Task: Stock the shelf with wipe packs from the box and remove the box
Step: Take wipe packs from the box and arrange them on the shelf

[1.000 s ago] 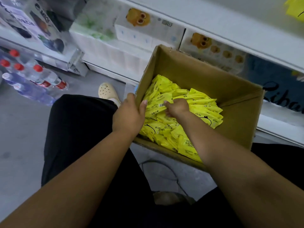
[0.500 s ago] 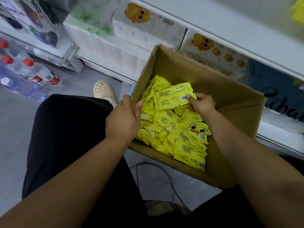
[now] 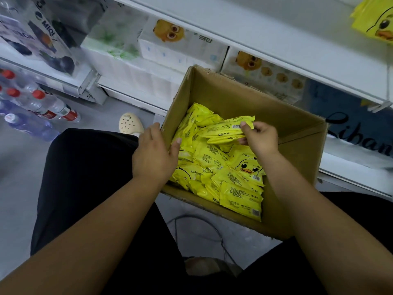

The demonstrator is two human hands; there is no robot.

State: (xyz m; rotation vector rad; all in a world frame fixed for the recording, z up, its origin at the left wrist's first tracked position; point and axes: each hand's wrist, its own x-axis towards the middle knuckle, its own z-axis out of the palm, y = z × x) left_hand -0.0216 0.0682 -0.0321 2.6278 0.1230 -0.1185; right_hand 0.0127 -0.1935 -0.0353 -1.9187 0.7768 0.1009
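The right hand pinches a small stack of yellow wipe packs by its right end, thumb beside the barcode; the stack's long axis runs left to right, its right end tilted slightly far, above the pile inside the box; how many packs are pinched is hard to tell; the left hand grips the box's left wall, thumb inside, fingers outside; the open cardboard box holds a loose heap of packs, partly covered by the right forearm; on the shelf, far right, another duck-printed pack is cut off by the frame edge.
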